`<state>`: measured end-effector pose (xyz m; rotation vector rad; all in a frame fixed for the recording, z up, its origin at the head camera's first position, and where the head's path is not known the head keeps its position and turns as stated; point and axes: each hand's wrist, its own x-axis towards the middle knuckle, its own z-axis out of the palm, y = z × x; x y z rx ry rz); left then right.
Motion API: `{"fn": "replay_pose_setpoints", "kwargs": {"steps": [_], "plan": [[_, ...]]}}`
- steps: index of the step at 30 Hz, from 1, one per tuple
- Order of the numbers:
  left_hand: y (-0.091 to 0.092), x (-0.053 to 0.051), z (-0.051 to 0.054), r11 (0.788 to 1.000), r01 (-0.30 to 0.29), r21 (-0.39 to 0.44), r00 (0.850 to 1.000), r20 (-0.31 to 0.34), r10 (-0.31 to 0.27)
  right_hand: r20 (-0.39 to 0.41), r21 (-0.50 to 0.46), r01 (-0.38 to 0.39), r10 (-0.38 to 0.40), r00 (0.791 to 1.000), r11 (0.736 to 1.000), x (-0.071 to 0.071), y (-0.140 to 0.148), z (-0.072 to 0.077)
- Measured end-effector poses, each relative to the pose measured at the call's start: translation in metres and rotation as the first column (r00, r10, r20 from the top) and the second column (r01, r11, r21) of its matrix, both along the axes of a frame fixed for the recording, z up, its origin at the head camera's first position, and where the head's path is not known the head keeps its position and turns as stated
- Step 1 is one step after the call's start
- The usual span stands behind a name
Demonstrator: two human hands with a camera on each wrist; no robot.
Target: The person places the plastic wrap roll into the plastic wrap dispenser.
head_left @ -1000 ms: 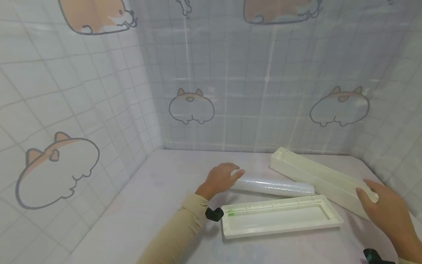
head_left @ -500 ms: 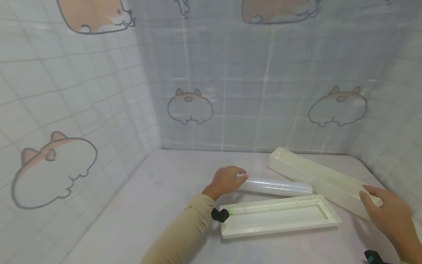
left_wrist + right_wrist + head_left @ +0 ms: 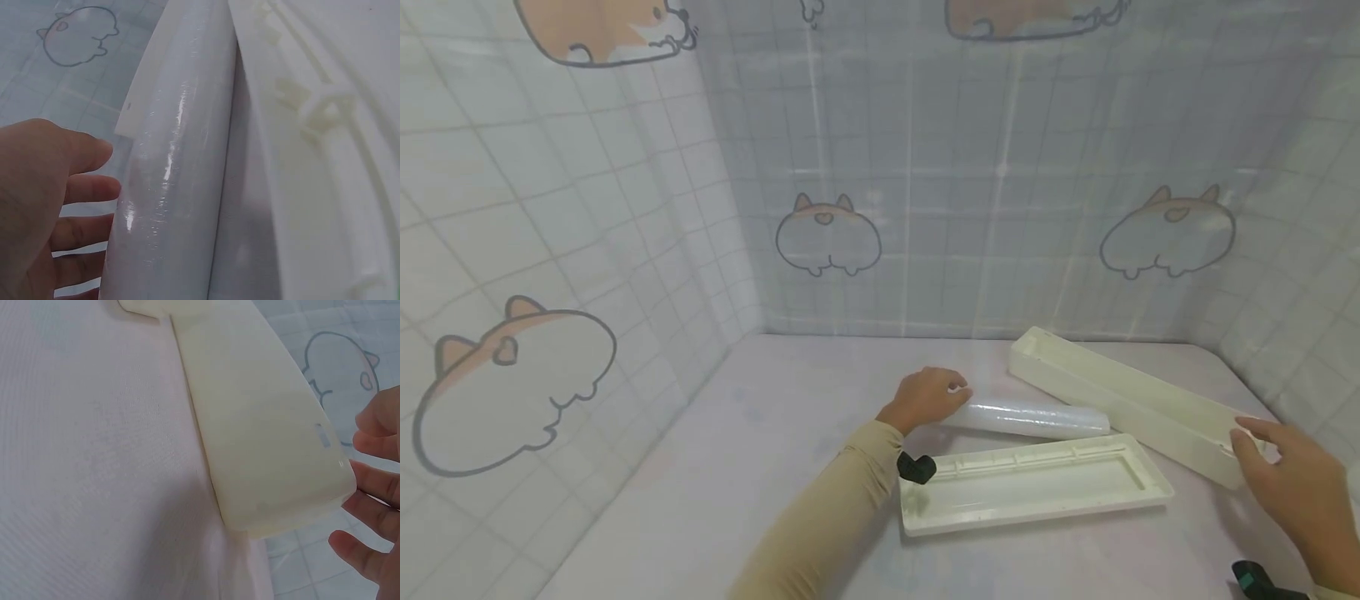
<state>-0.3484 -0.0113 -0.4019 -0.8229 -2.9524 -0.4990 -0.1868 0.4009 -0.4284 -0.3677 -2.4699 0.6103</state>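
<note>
We see the left hand (image 3: pixel 927 395), fingers slightly parted, at the left end of the shiny roll (image 3: pixel 1033 418), which lies behind the shallow white tray (image 3: pixel 1037 515), and the right hand (image 3: pixel 1296 477), fingers spread, at the near end of the long white box (image 3: pixel 1120 407).

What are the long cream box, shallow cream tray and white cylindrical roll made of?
Long cream box: likely rigid plastic, satin, with smooth rounded corners. Shallow cream tray: probably the same, with moulded ribs. White cylindrical roll: perhaps plastic film, glossy, streaky highlights.
</note>
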Motion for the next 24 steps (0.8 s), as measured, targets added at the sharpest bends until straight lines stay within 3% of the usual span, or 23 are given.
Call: {"fn": "replay_pose_setpoints", "kwargs": {"steps": [5,11,16,24], "plan": [[0.002,-0.004,0.002,0.996,-0.034,0.088,0.997,0.067,0.028,0.015,-0.004,0.070,-0.070,0.997,0.998,-0.001,0.000,0.003],[0.010,-0.010,-0.004,0.984,-0.049,0.170,0.991,0.127,0.028,0.046,-0.035,0.088,-0.087,0.995,0.995,0.003,0.002,0.001],[0.019,-0.011,-0.006,0.983,-0.035,0.178,0.990,0.139,0.010,0.122,-0.062,0.095,-0.087,0.989,0.993,0.005,0.005,-0.003],[0.034,-0.016,-0.002,0.978,-0.025,0.207,0.992,0.125,-0.002,0.162,-0.067,0.106,-0.094,0.982,0.992,0.001,0.009,-0.007]]}}
